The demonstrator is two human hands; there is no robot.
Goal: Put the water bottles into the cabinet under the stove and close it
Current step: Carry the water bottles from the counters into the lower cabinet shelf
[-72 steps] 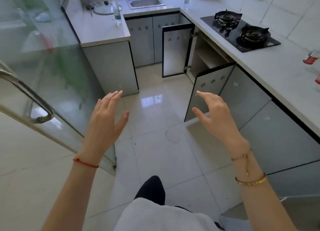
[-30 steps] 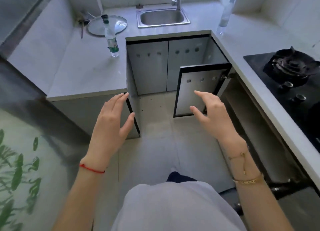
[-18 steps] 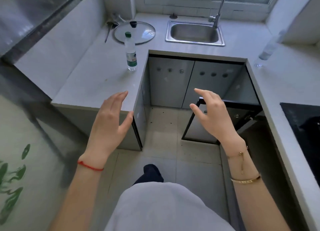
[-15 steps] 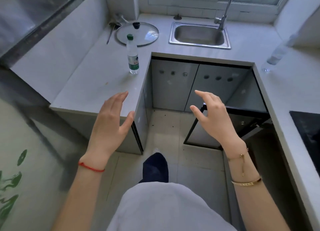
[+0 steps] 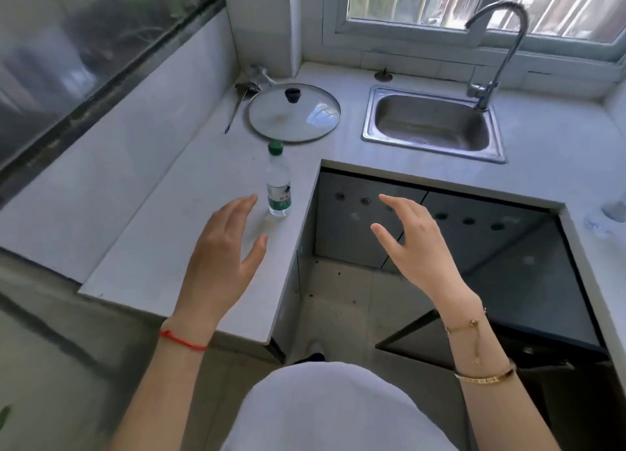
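Note:
A clear water bottle [image 5: 278,181] with a green cap and green label stands upright on the white counter [image 5: 142,220], near its inner corner. My left hand [image 5: 222,261] hovers open over the counter, its fingertips just short of the bottle. My right hand [image 5: 418,247] is open too, held in the air above the floor gap. A second clear bottle [image 5: 614,210] is cut off at the right edge. An open black-framed cabinet door [image 5: 491,328] juts out at the lower right; the stove is out of view.
A glass pot lid [image 5: 294,112] and a ladle [image 5: 242,101] lie at the counter's back corner. A steel sink [image 5: 432,123] with a curved tap [image 5: 498,40] sits under the window. Grey cabinet doors [image 5: 369,220] below the sink are shut. My knee fills the bottom centre.
I have walked forward into the kitchen corner. The green-capped bottle now lies just beyond my left fingertips, and the stove has dropped out of view. Both hands stay open and empty.

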